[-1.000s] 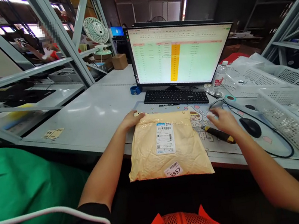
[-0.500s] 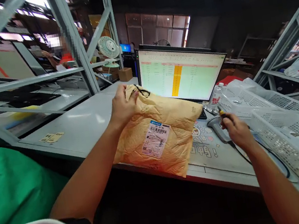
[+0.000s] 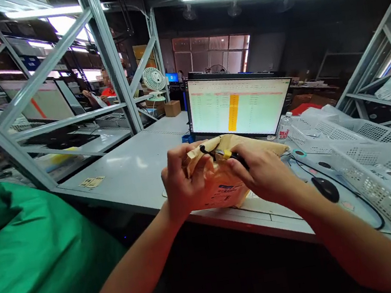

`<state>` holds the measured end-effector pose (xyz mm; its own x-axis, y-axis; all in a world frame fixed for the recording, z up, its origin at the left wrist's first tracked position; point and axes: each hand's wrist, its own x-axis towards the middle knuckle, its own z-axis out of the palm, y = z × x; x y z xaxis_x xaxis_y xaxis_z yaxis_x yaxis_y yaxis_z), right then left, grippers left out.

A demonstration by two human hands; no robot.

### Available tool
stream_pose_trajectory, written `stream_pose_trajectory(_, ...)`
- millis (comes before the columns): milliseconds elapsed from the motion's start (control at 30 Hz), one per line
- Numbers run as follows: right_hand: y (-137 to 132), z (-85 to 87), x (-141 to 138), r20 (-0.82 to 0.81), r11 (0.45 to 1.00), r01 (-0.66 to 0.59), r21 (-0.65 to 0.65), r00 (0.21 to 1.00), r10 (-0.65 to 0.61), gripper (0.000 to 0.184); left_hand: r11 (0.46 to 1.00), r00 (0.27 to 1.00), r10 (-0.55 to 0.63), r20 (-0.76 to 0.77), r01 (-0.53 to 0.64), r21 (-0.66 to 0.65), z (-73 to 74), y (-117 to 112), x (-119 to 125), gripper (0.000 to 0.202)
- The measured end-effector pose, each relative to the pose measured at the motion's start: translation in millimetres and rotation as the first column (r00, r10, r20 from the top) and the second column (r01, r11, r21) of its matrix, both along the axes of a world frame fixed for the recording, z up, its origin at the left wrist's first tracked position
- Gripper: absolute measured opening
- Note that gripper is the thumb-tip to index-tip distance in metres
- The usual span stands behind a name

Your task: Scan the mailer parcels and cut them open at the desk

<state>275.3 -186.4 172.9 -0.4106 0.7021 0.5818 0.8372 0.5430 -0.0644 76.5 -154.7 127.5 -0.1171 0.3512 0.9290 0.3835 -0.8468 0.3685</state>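
Observation:
My left hand point(image 3: 180, 181) is closed round the top edge of a tan padded mailer point(image 3: 224, 184), holding it upright over the front of the grey desk point(image 3: 127, 164). Part of a blue-and-white shipping label shows on the mailer between my hands. My right hand point(image 3: 264, 172) grips a yellow-and-black utility knife point(image 3: 227, 154), its tip against the mailer's top edge just right of my left thumb. Both hands are close together, almost touching.
A lit monitor point(image 3: 239, 109) with a spreadsheet stands behind the mailer. A black mouse point(image 3: 326, 189) with its cable lies to the right, beside white mesh baskets point(image 3: 375, 157). Green fabric point(image 3: 26, 247) fills the left foreground. Metal shelving frames point(image 3: 111, 61) rise at left and right; a person sits far back left.
The mailer went from lying flat on the desk to being lifted and held upright by my left hand. My right hand picked up the knife from the desk mat and brought it to the mailer's top.

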Motion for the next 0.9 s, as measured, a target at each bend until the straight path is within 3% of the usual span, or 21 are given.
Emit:
stream_pose_trajectory(100,8,-3.0,24,0.048,0.989,0.138,0.057,0.989,-0.141,0.040,0.988,0.991,0.133,0.019,-0.134,0.082,-5.1,-2,-8,0.023)
stream_pose_trajectory(167,20,-7.5,59,0.071,0.940,0.341,0.010,0.937,-0.341,0.041,0.969,0.972,0.225,0.068,-0.230,0.088,-7.1,-1,-16,0.024)
stream_pose_trajectory(267,36,-24.4,126,0.196,0.726,0.665,-0.173,0.746,-0.637,0.043,0.944,0.933,0.322,0.157,-0.329,0.019,-10.6,2,-28,0.026)
stream_pose_trajectory(333,40,-44.4,162,0.253,0.632,0.740,-0.230,0.673,-0.695,0.047,0.944,0.924,0.328,0.198,-0.329,-0.029,-13.1,5,-33,0.027)
stream_pose_trajectory(433,35,-91.8,184,0.190,0.671,0.707,-0.224,0.707,-0.681,0.053,0.966,0.936,0.258,0.238,-0.248,-0.069,-14.9,7,-33,0.029)
stream_pose_trajectory(567,34,-174.6,175,0.164,0.707,0.648,-0.284,0.759,-0.630,0.047,0.984,0.949,0.176,0.263,-0.160,-0.081,-13.0,9,-33,0.031)
stream_pose_trajectory(633,39,-200.8,169,0.193,0.708,0.638,-0.303,0.768,-0.610,0.041,0.985,0.958,0.164,0.236,-0.147,-0.086,-11.6,9,-36,0.032)
stream_pose_trajectory(667,42,-204.2,165,0.181,0.721,0.631,-0.288,0.775,-0.606,0.039,0.985,0.962,0.163,0.221,-0.145,-0.093,-11.0,9,-38,0.033)
stream_pose_trajectory(700,43,-199.9,160,0.129,0.752,0.612,-0.245,0.789,-0.600,0.038,0.984,0.965,0.161,0.209,-0.143,-0.102,-10.4,9,-39,0.033)
stream_pose_trajectory(767,39,-169.4,142,-0.092,0.854,0.515,-0.081,0.849,-0.521,0.037,0.983,0.970,0.150,0.191,-0.126,-0.129,-9.0,8,-42,0.034)
stream_pose_trajectory(833,28,-120.2,110,-0.323,0.925,0.344,0.162,0.904,-0.280,0.038,0.983,0.977,0.115,0.181,-0.085,-0.164,-6.8,6,-44,0.034)
stream_pose_trajectory(900,18,-71.6,69,-0.316,0.954,0.123,0.273,0.948,-0.032,0.037,0.977,0.985,0.031,0.172,0.007,-0.214,-3.1,4,-51,0.039)
